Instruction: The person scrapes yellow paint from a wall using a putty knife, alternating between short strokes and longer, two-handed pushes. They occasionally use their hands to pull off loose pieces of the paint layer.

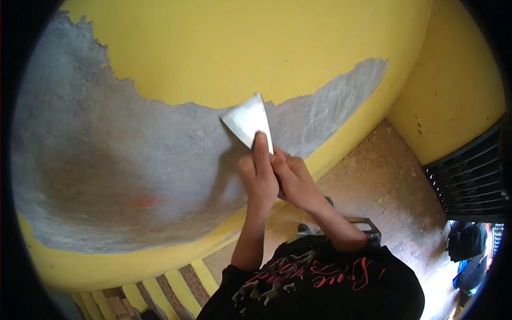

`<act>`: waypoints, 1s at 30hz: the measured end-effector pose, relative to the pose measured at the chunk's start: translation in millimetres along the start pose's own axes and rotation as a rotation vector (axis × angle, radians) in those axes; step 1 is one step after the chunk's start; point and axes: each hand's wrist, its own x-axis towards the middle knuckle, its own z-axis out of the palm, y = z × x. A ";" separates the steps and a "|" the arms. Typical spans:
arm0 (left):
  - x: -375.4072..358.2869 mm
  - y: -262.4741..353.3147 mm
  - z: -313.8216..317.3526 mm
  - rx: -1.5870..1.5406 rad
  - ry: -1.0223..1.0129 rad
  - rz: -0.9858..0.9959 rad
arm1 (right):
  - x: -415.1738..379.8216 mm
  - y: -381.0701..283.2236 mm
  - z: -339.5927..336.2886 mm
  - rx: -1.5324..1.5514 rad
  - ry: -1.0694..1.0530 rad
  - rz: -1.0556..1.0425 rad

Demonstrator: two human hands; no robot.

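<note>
A wide metal scraper (248, 121) has its blade edge against the wall, near where yellow paint (234, 53) meets bare grey plaster (176, 154). My left hand (258, 178) is closed round the scraper's handle, with one finger stretched along the blade. Beside it, my right hand (297, 181) is also closed on the handle, pressed against the left. Most of the handle is hidden by my fingers. The paint's edge is ragged on both sides of the blade.
Below the wall runs a dusty brown floor (368, 170) with scattered flakes. A dark metal gate (469, 178) stands at the right, with black bags or cloth (466, 240) below it. Yellow slats (176, 290) show at the bottom left.
</note>
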 end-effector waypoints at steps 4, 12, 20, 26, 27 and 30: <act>1.3 -3.6 -2.1 0.016 -0.013 0.006 | -0.5 -7.3 2.2 0.068 -0.022 0.064; -0.1 -4.7 -3.9 -0.019 -0.035 0.043 | -1.7 -5.5 2.8 0.066 -0.005 0.047; -0.3 -6.3 -4.8 0.007 -0.005 0.012 | 3.1 -5.1 2.4 0.026 -0.042 0.001; 3.5 3.6 -6.2 0.066 -0.051 0.037 | 0.3 -4.1 3.1 0.060 -0.026 0.049; 5.9 6.4 -5.0 0.037 -0.072 0.069 | 0.9 -1.7 2.2 0.049 -0.023 0.039; 3.9 -9.6 -5.1 0.045 -0.048 0.051 | 4.8 -2.9 1.2 0.054 -0.026 0.019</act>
